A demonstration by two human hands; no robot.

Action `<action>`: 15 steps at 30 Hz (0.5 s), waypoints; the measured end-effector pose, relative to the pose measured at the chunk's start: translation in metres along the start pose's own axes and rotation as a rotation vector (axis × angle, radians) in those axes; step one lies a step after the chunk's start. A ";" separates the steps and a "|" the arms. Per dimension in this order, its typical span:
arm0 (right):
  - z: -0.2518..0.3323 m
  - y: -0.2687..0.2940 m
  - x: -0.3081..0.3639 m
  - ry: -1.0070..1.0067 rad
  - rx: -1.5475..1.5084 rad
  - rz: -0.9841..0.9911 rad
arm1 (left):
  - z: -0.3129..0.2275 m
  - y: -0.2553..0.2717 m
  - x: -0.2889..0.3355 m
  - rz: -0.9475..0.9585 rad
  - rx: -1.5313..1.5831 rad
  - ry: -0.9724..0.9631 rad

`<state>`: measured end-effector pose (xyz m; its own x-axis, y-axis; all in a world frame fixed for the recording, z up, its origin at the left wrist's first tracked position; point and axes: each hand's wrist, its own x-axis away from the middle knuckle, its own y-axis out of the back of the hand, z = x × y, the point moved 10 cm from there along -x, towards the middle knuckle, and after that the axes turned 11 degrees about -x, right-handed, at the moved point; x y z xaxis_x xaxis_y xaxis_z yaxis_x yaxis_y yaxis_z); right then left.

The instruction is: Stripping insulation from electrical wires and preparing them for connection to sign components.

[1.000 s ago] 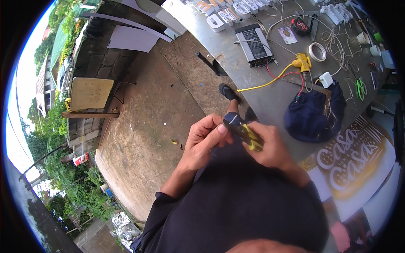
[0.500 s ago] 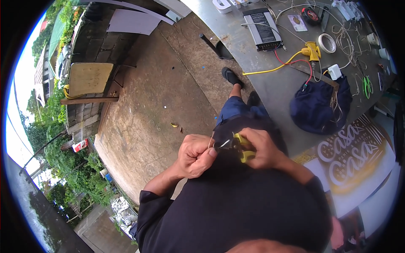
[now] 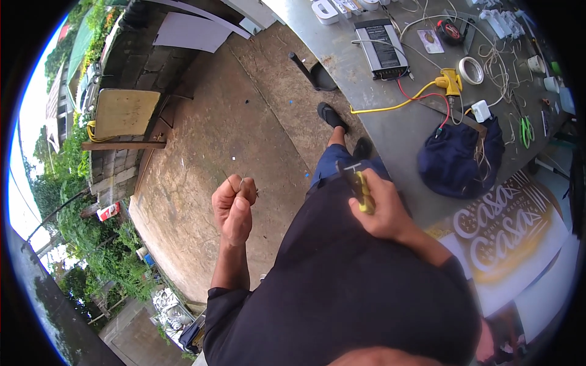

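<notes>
My left hand (image 3: pixel 233 208) is closed, thumb against the curled fingers, with a thin wire (image 3: pixel 243 184) pinched in it. The wire's short ends stick out past the fingers; the rest is hidden in the grip. To the right, in front of my dark shirt, my right hand (image 3: pixel 386 206) is wrapped round yellow-handled pliers (image 3: pixel 365 194). Their dark jaws point up and away from me, and a small pale strip (image 3: pixel 352 166) shows at the tip. The exact kind of pliers cannot be made out. The two hands are well apart.
A metal table (image 3: pixel 397 146) on the right bears a silver power unit (image 3: pixel 381 46), a yellow extension socket (image 3: pixel 449 81), a roll of white tape (image 3: pixel 470 70), green scissors (image 3: pixel 526 130), loose cables and a dark blue cloth bag (image 3: pixel 455 160). A stencilled board (image 3: pixel 506 235) lies nearer me.
My hands have drawn apart. The left has moved left with the wire; the right has moved slightly right with the pliers, whose handles now look closer together. The pale strip is at the pliers' tip.
</notes>
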<state>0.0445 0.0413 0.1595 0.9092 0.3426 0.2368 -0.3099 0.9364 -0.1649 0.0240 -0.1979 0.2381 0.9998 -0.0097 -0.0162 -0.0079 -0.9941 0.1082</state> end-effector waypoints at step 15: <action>0.021 -0.001 -0.010 0.089 0.458 0.045 | 0.025 -0.064 -0.037 0.235 -0.476 0.272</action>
<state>0.0293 0.0388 0.1777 0.9062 0.3944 0.1527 -0.4222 0.8649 0.2716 -0.0133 -0.1367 0.2073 0.9413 -0.1331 0.3101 -0.2835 -0.8103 0.5128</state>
